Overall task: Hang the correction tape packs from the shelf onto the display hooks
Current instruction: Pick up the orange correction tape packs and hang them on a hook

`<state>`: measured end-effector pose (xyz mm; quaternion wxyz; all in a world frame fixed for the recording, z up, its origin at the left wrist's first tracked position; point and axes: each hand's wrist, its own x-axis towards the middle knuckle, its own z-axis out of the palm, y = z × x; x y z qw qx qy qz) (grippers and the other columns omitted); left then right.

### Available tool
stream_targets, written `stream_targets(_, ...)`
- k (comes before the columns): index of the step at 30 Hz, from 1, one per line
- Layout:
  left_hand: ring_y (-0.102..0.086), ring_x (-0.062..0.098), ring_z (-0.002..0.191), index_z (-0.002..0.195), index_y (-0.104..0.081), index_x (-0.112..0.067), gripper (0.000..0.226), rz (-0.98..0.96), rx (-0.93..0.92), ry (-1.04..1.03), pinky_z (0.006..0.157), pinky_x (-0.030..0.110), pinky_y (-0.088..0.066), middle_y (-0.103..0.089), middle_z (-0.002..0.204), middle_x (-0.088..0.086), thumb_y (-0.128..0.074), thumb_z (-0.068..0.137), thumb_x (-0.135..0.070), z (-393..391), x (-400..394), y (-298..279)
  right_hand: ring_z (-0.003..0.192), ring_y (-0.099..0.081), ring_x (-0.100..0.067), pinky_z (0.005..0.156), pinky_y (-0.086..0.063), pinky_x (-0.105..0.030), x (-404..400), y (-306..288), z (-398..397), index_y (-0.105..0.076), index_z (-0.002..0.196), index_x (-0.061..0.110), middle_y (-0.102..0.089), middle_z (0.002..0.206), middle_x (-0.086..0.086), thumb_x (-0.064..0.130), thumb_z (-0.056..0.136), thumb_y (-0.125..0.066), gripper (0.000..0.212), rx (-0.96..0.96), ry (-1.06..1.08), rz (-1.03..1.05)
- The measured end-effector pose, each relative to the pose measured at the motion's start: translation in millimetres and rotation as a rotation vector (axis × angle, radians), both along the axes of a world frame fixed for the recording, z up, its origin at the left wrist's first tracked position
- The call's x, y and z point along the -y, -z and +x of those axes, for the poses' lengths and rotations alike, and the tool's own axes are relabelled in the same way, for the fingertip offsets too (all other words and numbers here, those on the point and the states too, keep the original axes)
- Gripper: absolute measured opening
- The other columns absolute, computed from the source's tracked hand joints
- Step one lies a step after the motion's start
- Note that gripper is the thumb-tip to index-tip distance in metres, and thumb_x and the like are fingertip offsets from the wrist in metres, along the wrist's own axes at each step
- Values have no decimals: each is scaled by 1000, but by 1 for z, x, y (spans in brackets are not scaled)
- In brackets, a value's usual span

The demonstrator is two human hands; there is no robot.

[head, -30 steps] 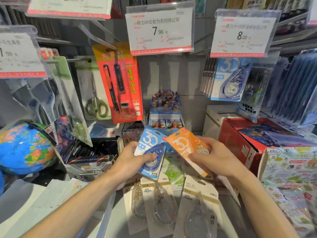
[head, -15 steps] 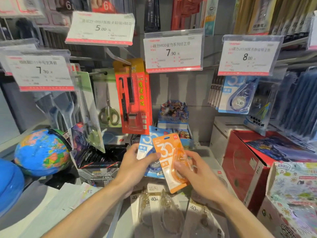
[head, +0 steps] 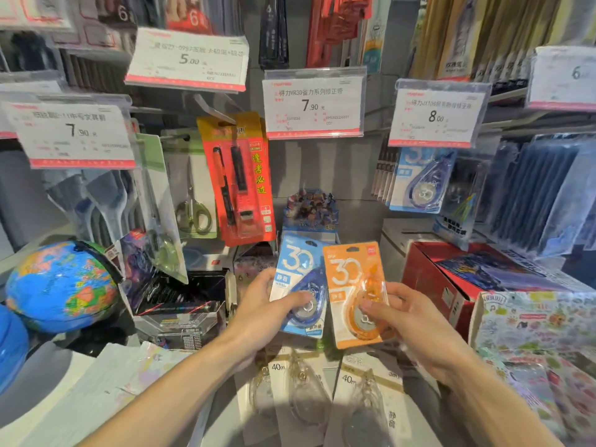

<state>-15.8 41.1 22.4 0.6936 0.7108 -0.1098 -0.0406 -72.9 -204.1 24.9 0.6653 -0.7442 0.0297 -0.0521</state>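
Observation:
My left hand grips a blue correction tape pack upright by its lower part. Right beside it, my right hand holds an orange correction tape pack, also upright, with its card facing me. Both packs hover above the shelf, below the 7.90 price tag. The space under that tag shows bare back wall; its hook is hidden. Several clear 40 m tape packs lie flat on the shelf beneath my hands. More blue tape packs hang under the 8.00 tag at the right.
A red pen set pack and scissors packs hang left of the middle. A globe stands at the left, a red box at the right, a sticker box in front of it. A small card display box stands behind the packs.
The orange pack turned from tilted to upright and now sits beside the blue one instead of overlapping it. Both hands rose slightly, and my view tilted upward.

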Motion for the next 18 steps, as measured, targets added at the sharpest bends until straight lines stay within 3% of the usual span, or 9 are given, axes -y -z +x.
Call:
stream_targets(4,-79,14,79,113,-64,-16,38,27,78,2,63,25,-61,-83,93,-4,-85,82,-8,-8,-8,-14,94,-80,-28,87,-62,-47,-2,-13,-17,-64,121,14,-83,103,-8,38,66,-84,63,86,46,4)
stream_targets(8,-80,22,88,108,-65,-21,41,9,174,30,68,27,-63,-83,98,-3,-89,76,-14,-15,-16,-32,94,-80,-29,81,-64,-43,2,-30,-33,-63,121,12,-83,105,-7,34,67,-83,62,162,71,2)
stream_targets(12,-80,21,96,108,-66,-25,43,-13,249,67,84,41,-61,-82,105,-3,-86,71,-26,-31,-8,-53,89,-81,-25,66,-63,-32,15,-49,-50,-63,119,12,-83,102,-6,31,69,-83,57,231,84,-16)
stream_targets(18,-79,20,96,111,-64,-20,38,18,351,55,88,39,-60,-82,105,-1,-87,82,-12,-64,26,-77,93,-81,-22,71,-64,-27,51,-68,-80,-63,118,16,-83,104,-3,32,76,-81,48,348,58,-80)
